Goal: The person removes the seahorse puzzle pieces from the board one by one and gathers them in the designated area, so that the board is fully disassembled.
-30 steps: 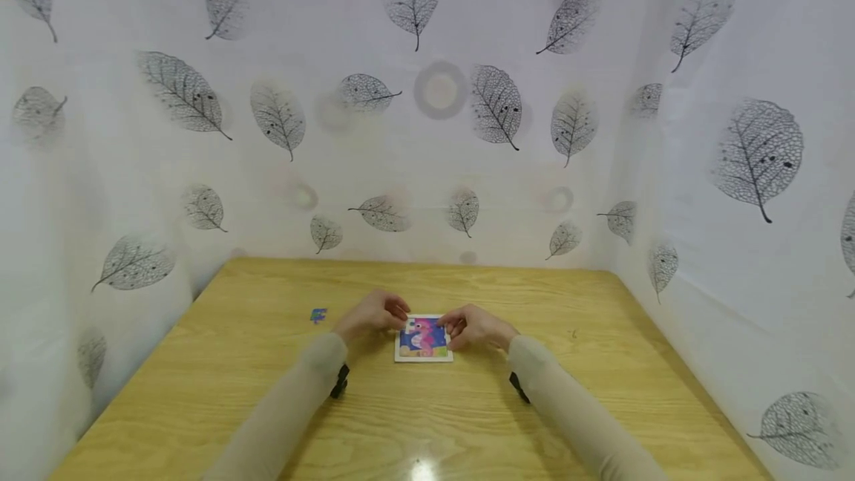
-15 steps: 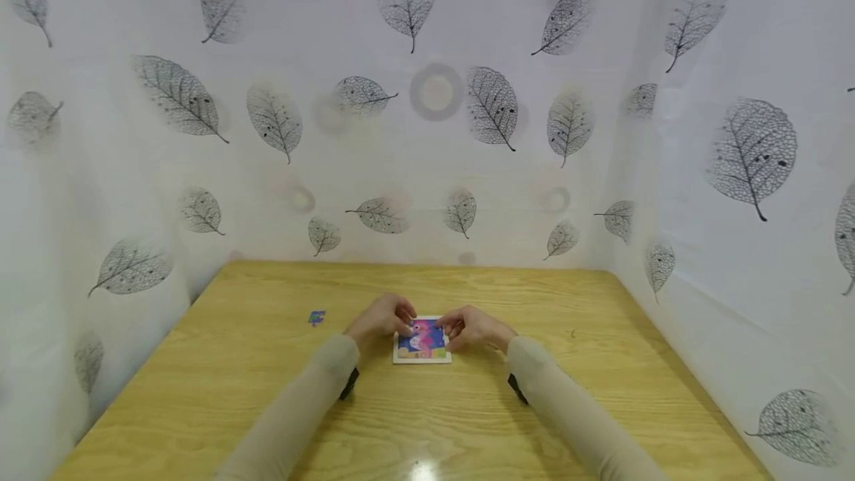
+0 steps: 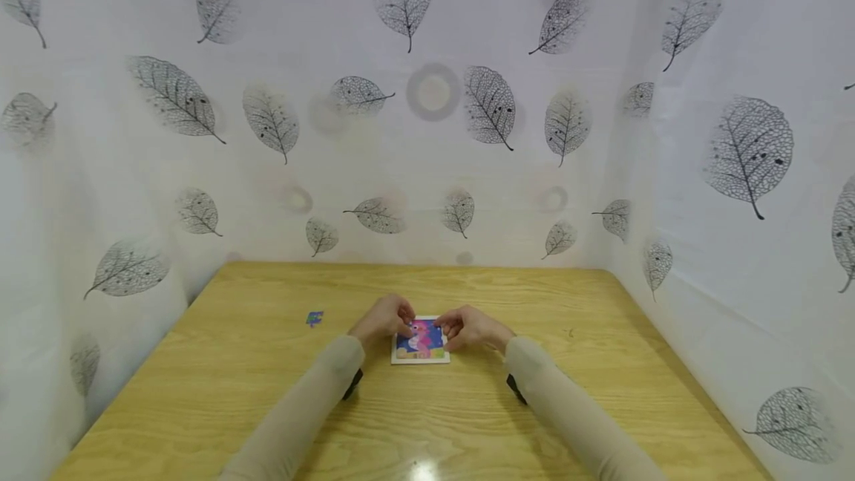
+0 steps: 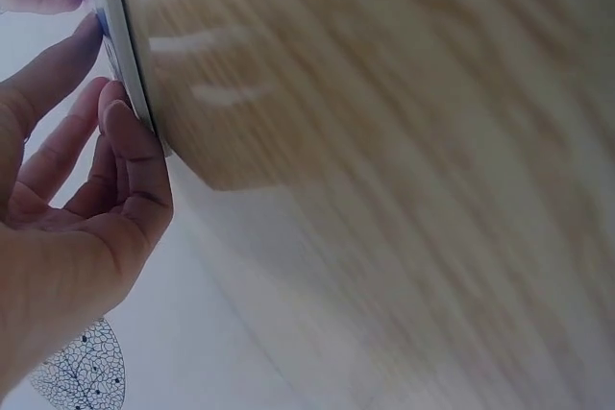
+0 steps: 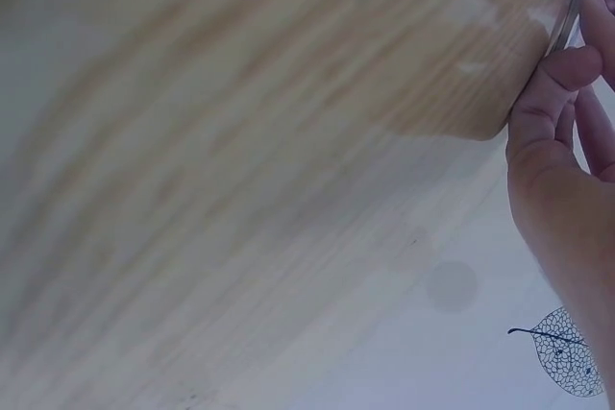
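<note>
- Left grip has come inward since a second ago, thumb now over the left part of the picture puzzle; right grip about where it was; head view drifted slightly, so any small slide of the puzzle is hard to tell
- Puzzle lies flat on the wooden surface, between both hands, pink figure on blue inside a white rim
- Left grip: fingers curled at the puzzle's edge, thumb on its face, seemingly pinching that side; cannot tell whether a small piece sits under the thumb
- Right grip: fingers bent, tips closed in on the right edge, looks like a light pinch there
- Handling, my guess: light, thin, stiff board; smooth face, fairly slippery; pieces might lift or shift if the board were tipped
- Best hold probably the two side edges, level, fingertips outside and thumbs on the rim, light pressure
- One loose piece, blue and green, well apart on the left, beyond the left forearm
- Fingers hide the upper corners of the puzzle, the main thing in the way; leaf-print curtain stands behind the far edge of the surface, well clear of the hands
</note>
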Tool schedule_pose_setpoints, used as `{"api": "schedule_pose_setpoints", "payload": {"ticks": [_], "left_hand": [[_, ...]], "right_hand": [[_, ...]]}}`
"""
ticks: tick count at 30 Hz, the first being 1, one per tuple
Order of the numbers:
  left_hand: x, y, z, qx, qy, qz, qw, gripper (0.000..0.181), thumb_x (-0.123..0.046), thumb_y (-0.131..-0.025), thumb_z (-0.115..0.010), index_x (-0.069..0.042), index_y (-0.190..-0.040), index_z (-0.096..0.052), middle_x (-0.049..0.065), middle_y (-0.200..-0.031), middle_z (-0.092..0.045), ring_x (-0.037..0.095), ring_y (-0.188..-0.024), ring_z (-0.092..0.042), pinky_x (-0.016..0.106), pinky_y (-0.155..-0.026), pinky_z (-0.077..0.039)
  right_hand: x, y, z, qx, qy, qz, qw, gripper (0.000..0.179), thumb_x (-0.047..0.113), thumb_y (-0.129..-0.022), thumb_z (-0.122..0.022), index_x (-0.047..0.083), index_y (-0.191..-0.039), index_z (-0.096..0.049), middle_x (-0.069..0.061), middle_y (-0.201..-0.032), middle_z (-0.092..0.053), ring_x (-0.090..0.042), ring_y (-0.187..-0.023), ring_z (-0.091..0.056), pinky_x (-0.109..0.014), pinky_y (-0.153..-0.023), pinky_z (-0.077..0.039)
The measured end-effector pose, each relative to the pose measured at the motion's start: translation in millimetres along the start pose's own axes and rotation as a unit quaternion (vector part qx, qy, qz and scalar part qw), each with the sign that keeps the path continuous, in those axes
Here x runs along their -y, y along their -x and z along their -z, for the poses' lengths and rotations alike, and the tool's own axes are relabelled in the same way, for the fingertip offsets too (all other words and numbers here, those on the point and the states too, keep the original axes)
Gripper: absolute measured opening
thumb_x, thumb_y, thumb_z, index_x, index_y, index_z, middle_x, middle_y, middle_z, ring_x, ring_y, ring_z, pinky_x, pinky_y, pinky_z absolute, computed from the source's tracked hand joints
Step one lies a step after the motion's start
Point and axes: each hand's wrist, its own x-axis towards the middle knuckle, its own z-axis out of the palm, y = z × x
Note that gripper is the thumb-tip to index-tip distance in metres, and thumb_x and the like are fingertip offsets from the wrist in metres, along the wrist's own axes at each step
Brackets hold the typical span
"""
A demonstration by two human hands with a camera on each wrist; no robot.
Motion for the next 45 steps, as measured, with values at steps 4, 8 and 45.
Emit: {"api": "schedule_pose_setpoints", "payload": {"ticks": [4, 8, 45], "left_hand": [[0.0, -1.9, -0.7, -0.005, -0.006, -0.002, 1.0000, 0.026, -0.001, -0.074, -0.081, 0.000, -0.097, -0.070, 0.008, -0.092, -0.068, 0.018, -0.082, -0.061, 0.032, -0.078, -0.054], [-1.1, -1.0, -1.5, -0.007, -0.003, -0.004, 1.0000, 0.025, -0.003, -0.074, -0.083, 0.000, -0.095, -0.070, 0.009, -0.091, -0.068, 0.018, -0.081, -0.061, 0.032, -0.075, -0.054], [3.2, -3.1, -2.5, 0.008, -0.013, -0.041, 0.9990, 0.011, -0.005, -0.082, -0.075, -0.003, -0.092, -0.071, 0.004, -0.083, -0.063, 0.016, -0.075, -0.055, 0.027, -0.067, -0.047]], "right_hand": [[-0.4, 0.1, -0.4, -0.005, -0.002, 0.001, 1.0000, 0.050, -0.007, -0.077, -0.077, -0.003, -0.124, -0.063, -0.010, -0.091, -0.062, -0.012, -0.077, -0.053, -0.020, -0.068, -0.047], [-1.1, 0.0, -0.3, -0.004, -0.008, -0.002, 1.0000, 0.051, -0.007, -0.077, -0.077, -0.002, -0.125, -0.063, -0.006, -0.088, -0.061, -0.012, -0.076, -0.053, -0.021, -0.067, -0.048], [0.3, 0.9, -0.8, 0.002, -0.003, -0.014, 0.9999, 0.054, -0.006, -0.077, -0.078, -0.002, -0.127, -0.060, -0.005, -0.088, -0.060, -0.012, -0.077, -0.053, -0.020, -0.068, -0.048]]}}
